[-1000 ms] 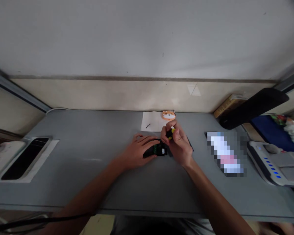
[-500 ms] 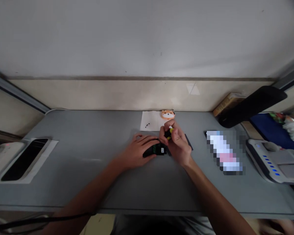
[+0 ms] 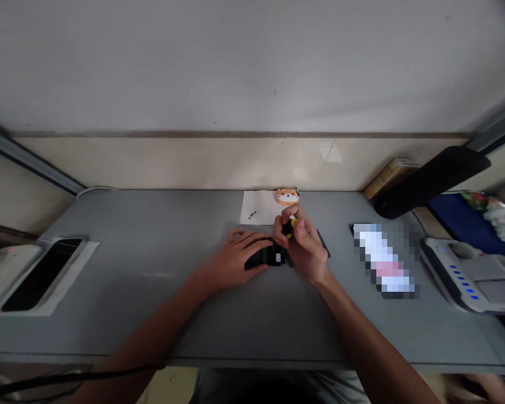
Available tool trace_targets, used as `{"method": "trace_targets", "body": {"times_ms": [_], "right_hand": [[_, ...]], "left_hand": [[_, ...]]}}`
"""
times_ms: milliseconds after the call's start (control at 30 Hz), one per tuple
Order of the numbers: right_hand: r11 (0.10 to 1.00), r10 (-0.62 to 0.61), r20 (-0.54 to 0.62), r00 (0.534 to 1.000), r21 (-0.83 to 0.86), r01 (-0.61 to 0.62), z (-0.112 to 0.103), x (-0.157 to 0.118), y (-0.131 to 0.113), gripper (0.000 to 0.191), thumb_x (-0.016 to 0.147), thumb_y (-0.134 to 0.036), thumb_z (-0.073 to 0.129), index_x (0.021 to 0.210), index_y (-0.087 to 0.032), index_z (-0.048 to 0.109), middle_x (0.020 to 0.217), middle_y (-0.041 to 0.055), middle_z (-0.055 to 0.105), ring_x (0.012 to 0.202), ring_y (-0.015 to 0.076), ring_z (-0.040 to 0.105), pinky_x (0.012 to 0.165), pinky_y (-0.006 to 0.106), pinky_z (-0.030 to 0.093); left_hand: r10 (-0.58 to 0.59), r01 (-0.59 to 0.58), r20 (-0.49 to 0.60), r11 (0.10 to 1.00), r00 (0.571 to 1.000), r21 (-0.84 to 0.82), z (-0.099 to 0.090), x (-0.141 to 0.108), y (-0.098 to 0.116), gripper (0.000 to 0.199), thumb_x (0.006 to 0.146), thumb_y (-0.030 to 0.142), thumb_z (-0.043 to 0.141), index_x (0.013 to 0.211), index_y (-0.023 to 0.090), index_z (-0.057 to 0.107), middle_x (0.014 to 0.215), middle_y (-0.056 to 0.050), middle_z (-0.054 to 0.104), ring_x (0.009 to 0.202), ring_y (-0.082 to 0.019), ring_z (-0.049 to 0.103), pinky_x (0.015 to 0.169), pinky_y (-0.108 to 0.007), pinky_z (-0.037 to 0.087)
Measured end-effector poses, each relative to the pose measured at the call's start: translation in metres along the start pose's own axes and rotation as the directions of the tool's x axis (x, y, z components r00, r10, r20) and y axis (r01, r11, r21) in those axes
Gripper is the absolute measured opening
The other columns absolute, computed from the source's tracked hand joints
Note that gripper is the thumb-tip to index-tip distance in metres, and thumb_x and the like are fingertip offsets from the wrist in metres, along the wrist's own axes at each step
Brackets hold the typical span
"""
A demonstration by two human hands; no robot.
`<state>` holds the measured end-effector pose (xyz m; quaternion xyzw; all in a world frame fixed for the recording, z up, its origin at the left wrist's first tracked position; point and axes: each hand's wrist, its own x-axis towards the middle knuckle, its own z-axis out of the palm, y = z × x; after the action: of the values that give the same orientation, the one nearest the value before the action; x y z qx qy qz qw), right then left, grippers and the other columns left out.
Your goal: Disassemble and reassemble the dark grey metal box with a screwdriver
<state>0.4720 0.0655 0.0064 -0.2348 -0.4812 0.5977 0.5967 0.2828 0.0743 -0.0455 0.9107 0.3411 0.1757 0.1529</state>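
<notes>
My left hand (image 3: 238, 259) is wrapped over a black device (image 3: 275, 258) that lies on the desk, its thumb along the near side and its fingers over the far side. Green circuit board and a small white label show on the device. In my right hand (image 3: 305, 247) is a screwdriver with a black and yellow handle (image 3: 293, 225), gripped in closed fingers above the device's right end. The hand hides the screwdriver's tip. A dark flat piece (image 3: 324, 244) lies partly under my right hand.
Several tiny dark bits, maybe screws, lie on a white paper (image 3: 258, 205) beside an orange dog-face case (image 3: 288, 196). At left are a phone (image 3: 42, 275) and a power strip (image 3: 8, 269). A blurred-out screen (image 3: 385, 261), a grey-white device (image 3: 467, 275) and a black cylinder (image 3: 429, 182) stand right.
Both hands keep almost the same pose on the device and the screwdriver. The whole view has shifted very slightly.
</notes>
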Motion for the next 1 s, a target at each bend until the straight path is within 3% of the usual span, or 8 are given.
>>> {"method": "trace_targets", "body": {"times_ms": [700, 1000], "right_hand": [[0.999, -0.030, -0.042, 0.999, -0.018, 0.029, -0.0002, 0.0000, 0.0007, 0.036, 0.094, -0.057, 0.062, 0.085, -0.024, 0.048, 0.069, -0.0048, 0.043, 0.056, 0.0106, 0.034, 0.057, 0.030, 0.025], [0.998, -0.031, -0.052, 0.998, -0.047, 0.028, 0.0003, 0.0005, 0.0011, 0.038, 0.094, -0.059, 0.061, 0.085, -0.024, 0.049, 0.068, -0.0051, 0.042, 0.055, 0.0102, 0.033, 0.055, 0.030, 0.024]], "left_hand": [[-0.031, 0.033, 0.057, 0.999, 0.998, -0.042, -0.0029, 0.0023, -0.0001, 0.042, 0.104, 0.049, 0.051, 0.142, 0.031, 0.055, 0.141, -0.007, 0.063, 0.134, -0.026, 0.055, 0.116, -0.047, 0.036], [0.020, -0.019, 0.029, 0.999, 0.999, -0.029, -0.0022, 0.0016, -0.0019, 0.033, 0.106, 0.047, 0.050, 0.130, 0.028, 0.063, 0.140, -0.007, 0.064, 0.132, -0.025, 0.056, 0.114, -0.047, 0.037]]}}
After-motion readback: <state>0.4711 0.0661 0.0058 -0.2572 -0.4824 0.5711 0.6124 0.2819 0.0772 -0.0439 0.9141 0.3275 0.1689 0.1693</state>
